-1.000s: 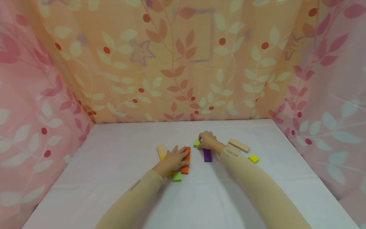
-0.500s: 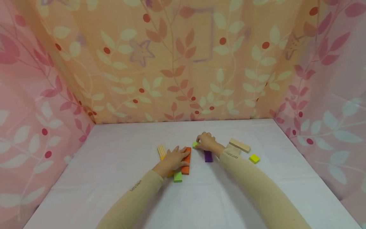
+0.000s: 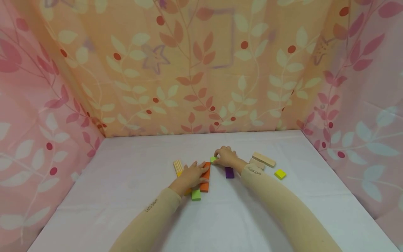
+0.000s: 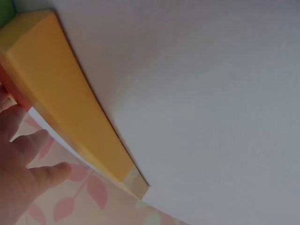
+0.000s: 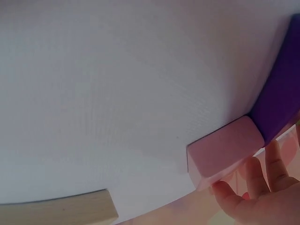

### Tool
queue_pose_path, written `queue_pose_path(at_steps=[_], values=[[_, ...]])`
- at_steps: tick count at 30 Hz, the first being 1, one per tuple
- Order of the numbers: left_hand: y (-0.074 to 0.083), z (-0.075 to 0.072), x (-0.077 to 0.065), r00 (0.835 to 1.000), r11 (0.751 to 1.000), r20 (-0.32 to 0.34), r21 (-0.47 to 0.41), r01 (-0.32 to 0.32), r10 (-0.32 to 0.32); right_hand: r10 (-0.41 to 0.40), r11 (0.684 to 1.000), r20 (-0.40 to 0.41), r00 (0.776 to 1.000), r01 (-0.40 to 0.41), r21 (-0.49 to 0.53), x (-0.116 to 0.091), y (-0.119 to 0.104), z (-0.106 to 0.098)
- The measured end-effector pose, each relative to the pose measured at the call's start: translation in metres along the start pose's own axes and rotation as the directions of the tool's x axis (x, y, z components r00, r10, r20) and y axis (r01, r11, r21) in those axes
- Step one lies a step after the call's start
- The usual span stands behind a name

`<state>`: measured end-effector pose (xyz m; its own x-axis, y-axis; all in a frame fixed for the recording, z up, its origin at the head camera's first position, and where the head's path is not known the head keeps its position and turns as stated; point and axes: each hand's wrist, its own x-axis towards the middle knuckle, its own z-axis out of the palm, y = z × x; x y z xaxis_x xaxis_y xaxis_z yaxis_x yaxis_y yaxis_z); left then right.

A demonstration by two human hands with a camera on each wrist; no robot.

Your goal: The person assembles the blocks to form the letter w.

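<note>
My left hand (image 3: pixel 190 175) lies with fingers spread over a row of orange-red blocks (image 3: pixel 204 187). Beneath that hand runs a yellow-orange block (image 4: pixel 70 93), mostly hidden in the head view, with a light green block (image 3: pixel 196 195) at its near end. My right hand (image 3: pixel 226 156) pinches another light green block (image 3: pixel 213 160) between thumb and finger, close to the far end of the orange-red row. Under the right hand, a purple block (image 3: pixel 229 173) sticks out towards me. The right wrist view shows a pink block (image 5: pixel 225 150) touching the purple one, beside the fingers.
Pale ribbed sticks (image 3: pixel 178 167) lie left of the left hand. To the right are a long plain wooden block (image 3: pixel 263 159), a shorter pale block (image 3: pixel 257 163) and a bright yellow block (image 3: pixel 280 174). Patterned cloth walls (image 3: pixel 201 115) enclose the white table (image 3: pixel 126 168).
My right hand has slid the light green block leftward, up to the far end of the orange-red row. The left hand has stayed in place.
</note>
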<state>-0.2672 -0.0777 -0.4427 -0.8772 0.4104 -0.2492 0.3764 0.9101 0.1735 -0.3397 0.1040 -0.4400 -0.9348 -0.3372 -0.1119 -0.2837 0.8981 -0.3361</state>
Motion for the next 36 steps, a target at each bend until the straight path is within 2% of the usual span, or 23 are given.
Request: queue_pose_path(at_steps=[6, 11, 20, 24, 32, 34, 36], values=[[0.000, 0.001, 0.000, 1.000, 1.000, 0.006, -0.028, 0.007, -0.006, -0.025, 0.998, -0.018, 1.000, 0.026, 0.049, 0.000, 0.013, -0.004], [0.001, 0.001, 0.000, 1.000, 0.999, 0.015, -0.041, 0.024, -0.024, -0.056, 0.993, -0.037, 0.998, 0.059, 0.101, -0.010, 0.034, -0.015], [0.001, 0.001, -0.002, 0.999, 0.998, 0.024, -0.054, 0.041, -0.039, -0.118, 0.992, 0.095, 0.989, 0.121, -0.023, -0.040, 0.056, -0.018], [0.000, 0.001, -0.002, 0.999, 0.998, 0.022, -0.052, 0.037, -0.036, -0.132, 0.991, 0.099, 0.986, 0.135, -0.025, -0.048, 0.056, -0.014], [0.000, 0.003, -0.001, 0.999, 0.998, 0.019, -0.055, 0.032, -0.031, -0.209, 0.978, 0.013, 0.978, 0.208, 0.018, -0.054, 0.047, -0.012], [0.000, 0.003, 0.000, 0.999, 0.998, 0.015, -0.057, 0.030, -0.030, -0.203, 0.977, -0.004, 0.979, 0.203, 0.069, -0.056, 0.042, -0.011], [0.000, 0.002, 0.000, 0.999, 0.998, 0.019, -0.061, 0.035, -0.034, -0.185, 0.969, -0.001, 0.983, 0.183, 0.166, -0.058, 0.039, -0.009]])
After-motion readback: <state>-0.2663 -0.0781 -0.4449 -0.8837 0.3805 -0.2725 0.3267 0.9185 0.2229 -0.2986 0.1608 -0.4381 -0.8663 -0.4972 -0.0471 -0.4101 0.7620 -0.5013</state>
